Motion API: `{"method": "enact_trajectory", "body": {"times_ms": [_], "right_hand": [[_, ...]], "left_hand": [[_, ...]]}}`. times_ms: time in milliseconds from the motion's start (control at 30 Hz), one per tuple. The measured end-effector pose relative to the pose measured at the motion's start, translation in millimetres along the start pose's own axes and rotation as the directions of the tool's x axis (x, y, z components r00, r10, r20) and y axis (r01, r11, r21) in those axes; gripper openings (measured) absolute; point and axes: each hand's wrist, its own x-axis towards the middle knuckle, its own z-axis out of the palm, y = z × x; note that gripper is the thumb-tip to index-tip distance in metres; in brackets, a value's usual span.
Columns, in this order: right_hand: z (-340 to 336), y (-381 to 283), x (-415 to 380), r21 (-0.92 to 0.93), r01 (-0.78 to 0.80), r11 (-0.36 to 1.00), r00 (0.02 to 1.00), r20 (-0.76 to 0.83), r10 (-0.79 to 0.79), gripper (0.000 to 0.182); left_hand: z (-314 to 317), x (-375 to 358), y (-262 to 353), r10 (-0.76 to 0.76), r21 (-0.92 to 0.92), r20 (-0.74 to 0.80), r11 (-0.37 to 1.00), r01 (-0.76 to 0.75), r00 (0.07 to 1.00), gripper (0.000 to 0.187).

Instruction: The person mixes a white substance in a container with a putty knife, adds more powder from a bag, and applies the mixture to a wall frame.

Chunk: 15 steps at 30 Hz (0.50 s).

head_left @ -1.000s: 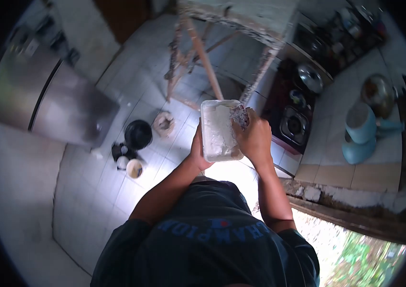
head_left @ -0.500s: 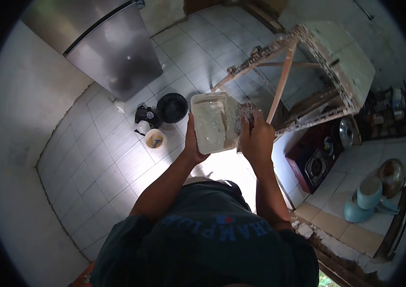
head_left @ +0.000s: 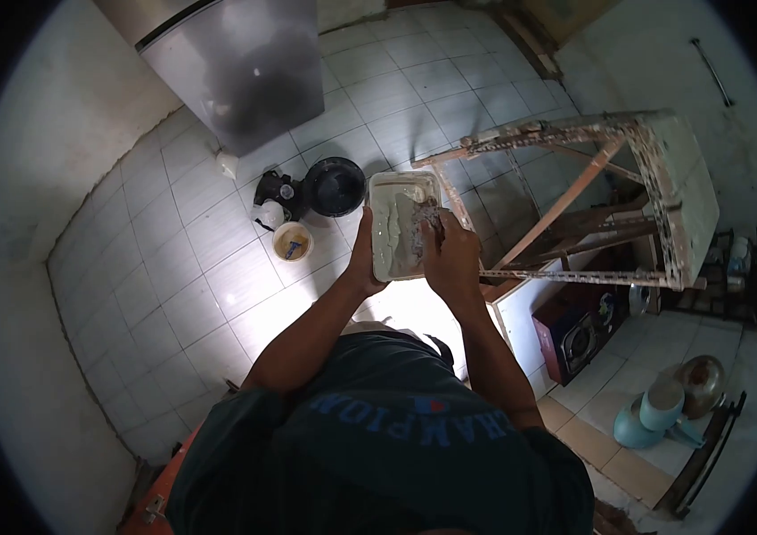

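A rectangular, see-through plastic tub with pale, wet, paste-like stuff inside is held up in front of my body. My left hand grips its left side, thumb along the wall and the other fingers out of sight beneath. Over the tub's right part, my right hand is closed on a rough grey clump that touches the paste. Whether the clump is a rag or a scrubber cannot be made out.
On the tiled floor stand a black basin, a dark object and a small cream bucket. A worn wooden frame rises at right, near a gas stove and blue pots. A fridge stands at upper left.
My right hand with the grey clump has gone from beyond the tub's right edge to over its inside. The tub is tilted differently, and the camera view has shifted.
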Motion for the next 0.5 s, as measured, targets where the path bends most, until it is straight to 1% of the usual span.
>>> {"method": "enact_trajectory", "body": {"times_ms": [33,67,133,167,233,267,333,367,400,433,467,500], "right_hand": [[5.7,-1.0,5.9,0.047,-0.038,0.998,0.999,0.006,0.038,0.022],[10.8,-1.4,12.3,0.04,-0.033,0.999,0.999,0.018,0.032,0.022],[21.0,0.5,26.3,0.127,-0.026,0.992,1.0,0.015,0.025,0.023],[26.0,4.1,32.6,0.119,-0.034,0.992,0.999,0.029,0.031,0.023],[36.9,16.2,47.3,0.127,-0.032,0.991,0.999,-0.028,0.036,0.026],[44.2,25.5,52.7,0.12,-0.046,0.992,0.999,-0.017,0.049,0.026],[61.8,49.5,68.4,0.235,-0.154,0.96,0.985,-0.042,0.168,0.024],[69.6,61.3,75.2,0.191,-0.178,0.965,0.983,-0.011,0.184,0.023],[83.6,78.4,82.5,0.194,-0.186,0.963,0.981,-0.014,0.192,0.023],[101.3,99.5,87.1,0.224,-0.182,0.957,0.983,0.01,0.184,0.023],[119.7,122.8,92.5,0.254,-0.177,0.951,0.984,0.031,0.175,0.023],[138.6,143.7,100.0,0.218,-0.205,0.954,0.979,0.067,0.195,0.023]], "left_hand": [[-10.1,2.2,4.3,-0.016,-0.038,0.016,0.999,0.016,1.0,0.085],[-20.3,5.0,9.9,-0.007,-0.05,0.013,0.999,0.008,1.0,0.085],[-44.1,10.1,21.7,0.002,-0.166,0.103,0.986,0.015,0.995,0.084],[-55.0,10.6,27.2,0.002,-0.181,0.094,0.983,0.015,0.996,0.084],[-78.7,14.0,40.5,0.067,-0.213,0.022,0.975,-0.061,0.998,0.084],[-90.3,13.9,47.0,0.093,-0.267,0.03,0.96,-0.081,0.995,0.083],[-115.4,13.8,58.9,0.108,-0.23,-0.083,0.965,-0.124,0.991,0.081],[-127.5,15.5,64.3,0.102,-0.232,-0.086,0.965,-0.12,0.991,0.081],[-140.5,17.1,68.9,0.126,-0.194,-0.155,0.969,-0.155,0.98,0.08],[-154.2,18.9,71.7,0.145,-0.152,-0.222,0.972,-0.181,0.964,0.079],[-163.7,23.2,75.0,0.131,-0.146,-0.223,0.975,-0.166,0.966,0.079],[-171.6,28.9,77.8,0.16,-0.108,-0.317,0.973,-0.203,0.935,0.078]]}}
